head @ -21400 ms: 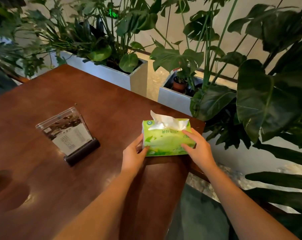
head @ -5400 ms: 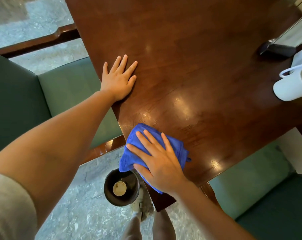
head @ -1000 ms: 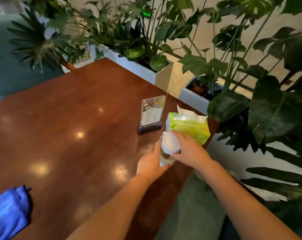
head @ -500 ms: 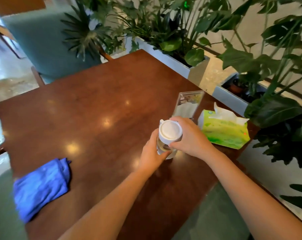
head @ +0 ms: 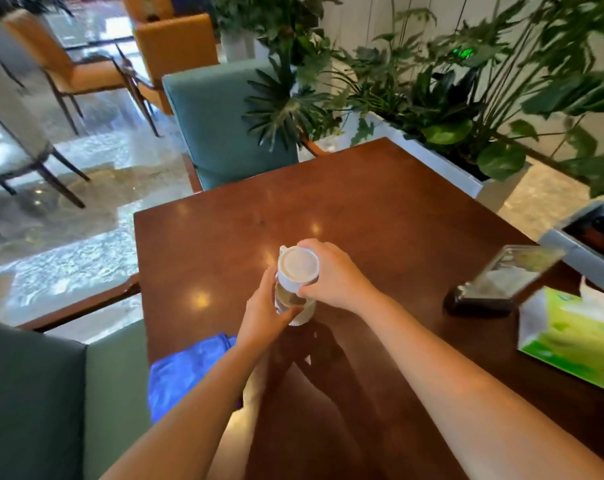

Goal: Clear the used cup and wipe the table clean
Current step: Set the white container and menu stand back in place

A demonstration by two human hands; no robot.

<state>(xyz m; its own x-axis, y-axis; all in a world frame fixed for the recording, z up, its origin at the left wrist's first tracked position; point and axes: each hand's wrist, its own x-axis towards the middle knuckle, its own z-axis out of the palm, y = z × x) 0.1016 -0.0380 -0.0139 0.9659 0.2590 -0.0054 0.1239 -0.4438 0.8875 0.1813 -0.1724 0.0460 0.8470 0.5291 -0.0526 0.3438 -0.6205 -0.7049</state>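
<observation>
A clear cup (head: 295, 282) with a white lid and white base is near the middle of the dark wooden table (head: 380, 209), its base at or just above the tabletop. My left hand (head: 264, 315) wraps its lower body from the left. My right hand (head: 331, 277) grips the lid and upper part from the right. A blue cloth (head: 186, 372) lies crumpled at the table's near left edge, partly hidden under my left forearm.
A green tissue box (head: 570, 336) and a clear menu stand (head: 501, 282) sit at the table's right side. Teal chairs (head: 220, 126) stand behind and to the left of the table. Planters with leafy plants (head: 449, 109) line the far right. Orange chairs stand further back.
The cup has travelled left with both hands, away from the tissue box and menu stand toward the table's middle. My view has swung left, showing the chairs and floor.
</observation>
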